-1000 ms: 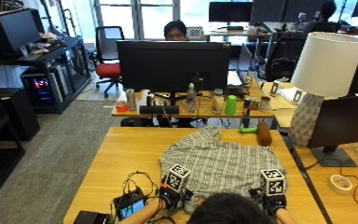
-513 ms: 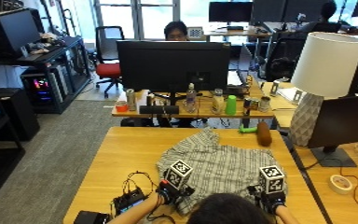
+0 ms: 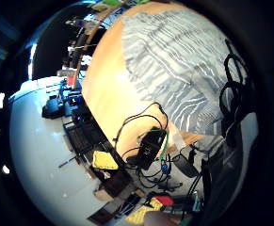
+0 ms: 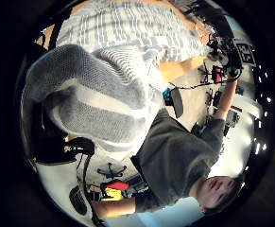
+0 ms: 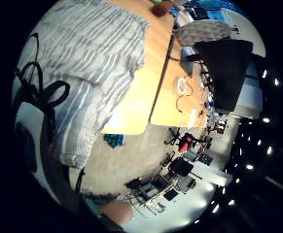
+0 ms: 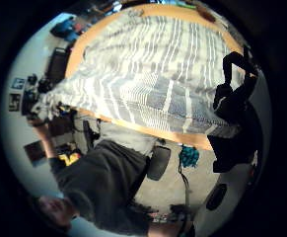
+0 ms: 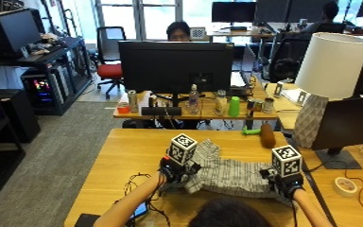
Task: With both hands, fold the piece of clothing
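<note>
A grey striped garment (image 7: 232, 176) lies on the wooden table (image 7: 128, 149), its near part raised off the wood. My left hand (image 7: 178, 170) grips the near left edge and holds it up over the cloth. In the left thumb side view a bunched fold of the garment (image 4: 104, 94) sits right against the palm. My right hand (image 7: 286, 183) holds the near right corner, a little above the table. From the right thumb side view the garment (image 6: 153, 74) stretches from that palm across the table, and the far half lies flat.
A brown cylinder (image 7: 267, 135) and a small green object (image 7: 249, 131) lie at the table's far edge. A lamp (image 7: 325, 90) and a tape roll (image 7: 344, 186) stand to the right. A black device with cables (image 7: 136, 208) sits at the near left corner.
Both hands have moved from the table's near edge away from me, lifting the garment's near edge and carrying it over the flat part. The spread cloth now looks shorter.
</note>
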Tool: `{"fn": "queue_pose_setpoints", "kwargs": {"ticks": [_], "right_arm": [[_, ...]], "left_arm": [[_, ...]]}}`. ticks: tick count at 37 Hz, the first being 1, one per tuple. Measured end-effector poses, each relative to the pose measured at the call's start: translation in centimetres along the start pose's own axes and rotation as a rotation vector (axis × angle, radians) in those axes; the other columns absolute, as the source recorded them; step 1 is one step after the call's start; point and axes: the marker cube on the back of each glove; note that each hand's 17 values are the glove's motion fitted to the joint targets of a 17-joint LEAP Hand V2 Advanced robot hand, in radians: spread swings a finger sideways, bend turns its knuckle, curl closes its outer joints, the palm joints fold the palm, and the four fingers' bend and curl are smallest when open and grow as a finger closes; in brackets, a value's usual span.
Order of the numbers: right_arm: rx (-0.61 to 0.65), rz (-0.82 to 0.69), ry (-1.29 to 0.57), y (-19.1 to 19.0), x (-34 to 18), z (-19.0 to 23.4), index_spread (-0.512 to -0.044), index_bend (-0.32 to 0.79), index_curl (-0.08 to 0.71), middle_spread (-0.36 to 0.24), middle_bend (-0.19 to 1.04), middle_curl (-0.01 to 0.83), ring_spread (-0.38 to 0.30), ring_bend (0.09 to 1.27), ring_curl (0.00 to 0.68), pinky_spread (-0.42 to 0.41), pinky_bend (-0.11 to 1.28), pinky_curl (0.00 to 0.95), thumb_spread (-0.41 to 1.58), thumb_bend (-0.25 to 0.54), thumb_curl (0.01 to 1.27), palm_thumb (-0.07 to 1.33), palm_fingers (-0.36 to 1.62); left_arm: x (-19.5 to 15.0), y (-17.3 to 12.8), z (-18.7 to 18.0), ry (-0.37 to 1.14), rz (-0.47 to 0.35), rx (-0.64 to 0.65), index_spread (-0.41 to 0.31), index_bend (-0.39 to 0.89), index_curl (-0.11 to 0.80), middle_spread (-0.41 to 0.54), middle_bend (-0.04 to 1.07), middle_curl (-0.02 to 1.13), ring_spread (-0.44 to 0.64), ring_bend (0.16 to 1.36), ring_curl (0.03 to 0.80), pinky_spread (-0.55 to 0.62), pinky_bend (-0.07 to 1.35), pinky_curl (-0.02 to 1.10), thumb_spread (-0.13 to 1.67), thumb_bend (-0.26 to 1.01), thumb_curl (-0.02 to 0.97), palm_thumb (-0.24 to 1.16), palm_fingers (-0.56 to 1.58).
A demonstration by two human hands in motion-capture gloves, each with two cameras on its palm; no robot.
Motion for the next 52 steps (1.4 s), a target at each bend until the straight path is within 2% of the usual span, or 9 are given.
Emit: {"fn": "queue_pose_setpoints", "kwargs": {"ticks": [7, 15, 19, 23, 27, 31, 37, 45, 52], "right_arm": [[0.014, 0.147, 0.032, -6.7, 3.0, -2.3, -0.25, 0.18, 0.4, -0.165, 0.39, 0.478, -0.229, 0.72, 0.45, -0.331, 0.63, 0.408, 0.91, -0.012, 0.36, 1.11, 1.36], [-0.032, 0.257, 0.048, -13.8, 5.0, 0.3, -0.25, 0.18, 0.413, -0.166, 0.39, 0.483, -0.225, 0.72, 0.456, -0.328, 0.65, 0.417, 0.9, -0.016, 0.35, 1.11, 1.36], [-0.057, 0.297, 0.025, -14.0, 4.0, 0.4, -0.251, 0.18, 0.418, -0.166, 0.4, 0.485, -0.225, 0.73, 0.459, -0.324, 0.64, 0.42, 0.91, -0.015, 0.35, 1.11, 1.35], [-0.096, 0.351, -0.016, -12.9, 2.9, 0.9, -0.252, 0.17, 0.422, -0.167, 0.41, 0.489, -0.226, 0.72, 0.46, -0.32, 0.64, 0.421, 0.91, -0.011, 0.35, 1.12, 1.34], [0.088, 0.4, -0.001, -14.5, 3.9, 1.6, -0.257, 0.15, 0.416, -0.169, 0.43, 0.495, -0.229, 0.72, 0.463, -0.317, 0.63, 0.421, 0.93, -0.012, 0.35, 1.12, 1.31], [0.259, 0.476, 0.067, -14.7, 5.4, 1.2, -0.265, 0.1, 0.388, -0.168, 0.42, 0.493, -0.229, 0.72, 0.463, -0.305, 0.62, 0.416, 0.96, -0.016, 0.34, 1.11, 1.2], [0.333, 0.492, 0.099, -13.5, 6.4, -0.3, -0.281, 0.08, 0.347, -0.172, 0.38, 0.481, -0.226, 0.7, 0.456, -0.294, 0.62, 0.412, 1.02, 0.004, 0.35, 1.14, 1.16], [0.235, 0.465, 0.077, -14.7, 9.3, 2.8, -0.285, 0.09, 0.311, -0.172, 0.34, 0.47, -0.223, 0.66, 0.443, -0.283, 0.61, 0.408, 1.07, -0.03, 0.34, 1.1, 1.13], [0.157, 0.45, 0.05, -12.0, 9.1, 2.9, -0.287, 0.08, 0.283, -0.163, 0.3, 0.461, -0.215, 0.63, 0.436, -0.268, 0.6, 0.405, 1.13, -0.031, 0.32, 1.0, 1.11]], "left_arm": [[-3.5, -9.4, -3.6, -0.136, -0.241, 0.159, -0.263, 0.16, 0.392, -0.289, 0.29, 0.51, -0.35, 0.57, 0.417, -0.46, 0.75, 0.42, 1.1, 0.15, 0.456, 0.82, 1.23], [-5.3, -19.1, -3.4, -0.169, -0.373, 0.229, -0.261, 0.15, 0.403, -0.29, 0.29, 0.53, -0.35, 0.58, 0.431, -0.45, 0.74, 0.43, 1.05, 0.11, 0.501, 0.84, 1.22], [-3.3, -19.2, -3.7, -0.107, -0.374, 0.237, -0.262, 0.15, 0.407, -0.292, 0.3, 0.53, -0.35, 0.58, 0.438, -0.44, 0.71, 0.42, 1.03, 0.09, 0.523, 0.86, 1.21], [-3.9, -22.0, -1.4, -0.105, -0.412, 0.26, -0.261, 0.15, 0.411, -0.294, 0.3, 0.54, -0.35, 0.57, 0.442, -0.43, 0.68, 0.42, 1.02, 0.07, 0.542, 0.87, 1.19], [-5.1, -22.8, 0.0, -0.124, -0.473, 0.264, -0.254, 0.13, 0.407, -0.294, 0.31, 0.55, -0.34, 0.57, 0.446, -0.42, 0.64, 0.41, 1.01, 0.05, 0.556, 0.87, 1.15], [-6.1, -21.9, -0.7, -0.124, -0.538, 0.305, -0.221, 0.05, 0.362, -0.28, 0.27, 0.54, -0.33, 0.56, 0.442, -0.4, 0.62, 0.41, 1.14, -0.01, 0.504, 0.75, 1.01], [-7.8, -21.1, -3.9, -0.164, -0.602, 0.497, -0.173, 0.07, 0.324, -0.209, 0.13, 0.51, -0.27, 0.55, 0.448, -0.34, 0.63, 0.42, 1.26, -0.04, 0.405, 0.58, 0.78], [-4.3, -17.1, -4.1, -0.085, -0.498, 0.358, -0.14, 0.09, 0.29, -0.15, 0.11, 0.43, -0.22, 0.56, 0.423, -0.31, 0.65, 0.41, 1.33, -0.04, 0.316, 0.42, 0.73], [-4.7, -21.3, 0.4, -0.101, -0.403, 0.351, -0.125, 0.11, 0.281, -0.101, 0.1, 0.38, -0.18, 0.57, 0.424, -0.29, 0.67, 0.41, 1.33, -0.03, 0.271, 0.33, 0.66]]}}
